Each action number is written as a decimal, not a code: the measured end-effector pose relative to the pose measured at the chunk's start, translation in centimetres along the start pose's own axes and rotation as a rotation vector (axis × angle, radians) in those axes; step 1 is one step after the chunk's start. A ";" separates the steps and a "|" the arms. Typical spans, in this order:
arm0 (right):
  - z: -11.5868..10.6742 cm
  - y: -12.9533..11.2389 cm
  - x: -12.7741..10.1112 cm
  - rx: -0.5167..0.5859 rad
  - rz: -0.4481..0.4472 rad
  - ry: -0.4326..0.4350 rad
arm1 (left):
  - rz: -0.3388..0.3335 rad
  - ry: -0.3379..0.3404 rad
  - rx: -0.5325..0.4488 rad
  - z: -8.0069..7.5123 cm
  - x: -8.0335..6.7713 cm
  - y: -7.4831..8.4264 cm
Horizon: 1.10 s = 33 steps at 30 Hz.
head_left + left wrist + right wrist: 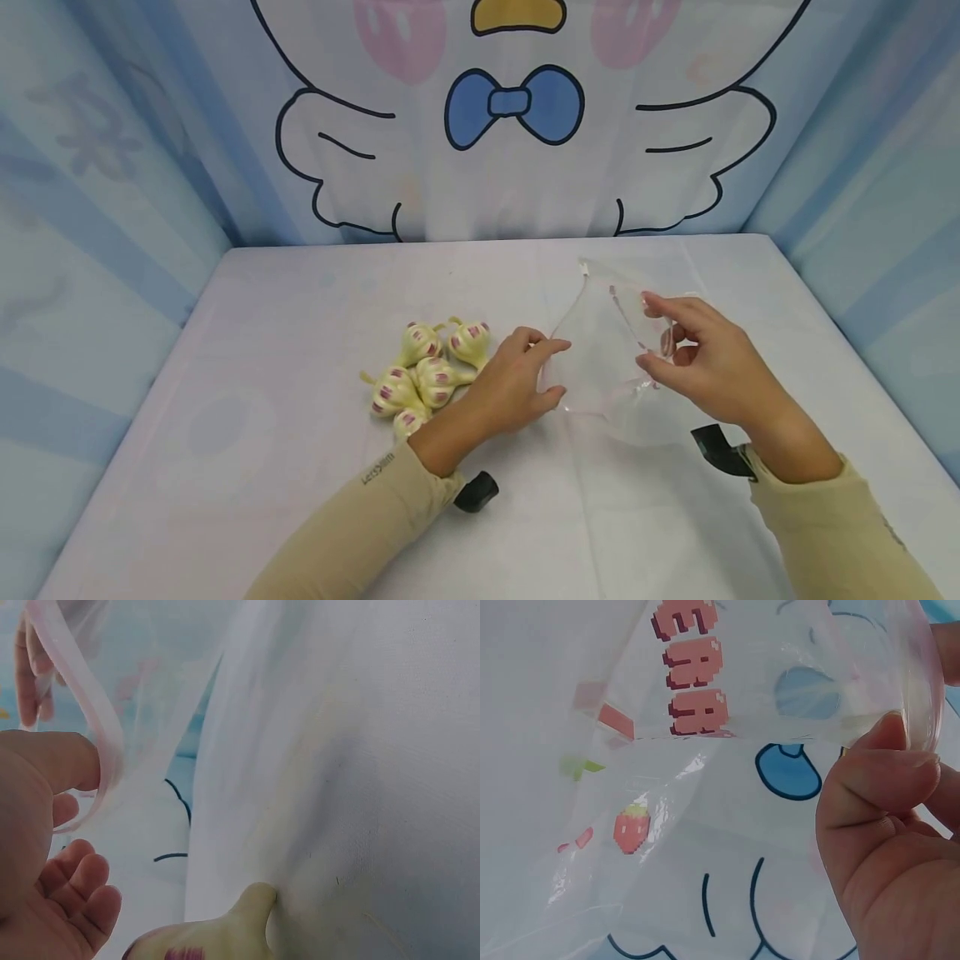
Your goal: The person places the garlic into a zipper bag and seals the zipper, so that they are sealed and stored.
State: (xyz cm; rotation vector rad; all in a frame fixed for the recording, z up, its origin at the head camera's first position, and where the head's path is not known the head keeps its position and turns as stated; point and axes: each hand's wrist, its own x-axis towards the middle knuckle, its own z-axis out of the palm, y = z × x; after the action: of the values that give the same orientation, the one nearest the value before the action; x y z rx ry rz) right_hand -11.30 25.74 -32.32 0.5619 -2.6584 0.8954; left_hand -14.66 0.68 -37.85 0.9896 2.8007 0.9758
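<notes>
Both hands hold a clear plastic bag [607,350] just above the white tabletop [300,467], right of centre. The bag is thin, glossy and see-through, so the cloth and the hands show through it; its mouth is pulled apart into a rounded opening between the two hands. A pale pink zip strip runs along the rim, seen in the left wrist view as a curved band [90,712]. In the right wrist view the bag [705,787] carries pixel-style print: blocky pink-red letters, a small strawberry [631,829], and bits of pink and green. The film is creased and catches the light in patches.

The left hand [513,383] pinches the bag's left edge, thumb and fingers [551,346] curled onto the rim. The right hand [705,362] pinches the right edge of the opening, thumb below and fingers [660,304] above, the thumb [877,780] pressed against the plastic.

Just beside the left hand lies a cluster of garlic bulbs [423,375], pale yellow with purplish marks, touching one another on the tabletop; one bulb [210,934] shows at the lower edge of the left wrist view. Both arms wear beige sleeves [360,525]. Behind the tabletop hangs a backdrop [517,108] with a cartoon bird in a blue bow tie.
</notes>
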 end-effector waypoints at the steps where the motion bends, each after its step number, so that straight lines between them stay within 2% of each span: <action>1: 0.1 0.0 0.0 -0.004 -0.001 0.000 | 0.001 0.000 -0.007 0.0 0.0 0.0; 10: 0.8 0.4 0.1 0.024 -0.016 0.007 | -0.026 -0.035 -0.111 -0.1 -0.2 0.3; 17: 1.3 0.8 0.3 0.058 -0.043 -0.007 | -0.046 -0.064 -0.154 -0.4 -0.2 0.7; 23: 1.5 0.8 0.3 0.095 -0.032 -0.033 | -0.046 -0.056 -0.165 -0.5 -0.3 0.7; 29: 1.6 0.7 0.4 0.100 -0.023 -0.048 | -0.037 -0.021 -0.163 -0.8 -0.6 0.5; 33: 1.6 0.6 0.5 0.114 -0.004 -0.061 | -0.056 -0.008 -0.156 -1.4 -1.1 0.2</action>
State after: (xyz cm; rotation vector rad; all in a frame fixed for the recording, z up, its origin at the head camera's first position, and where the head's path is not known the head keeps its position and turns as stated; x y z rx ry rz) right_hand -12.16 25.04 -33.64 0.6298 -2.6715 1.0498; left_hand -13.96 -0.60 -36.87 0.8899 2.6807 1.1594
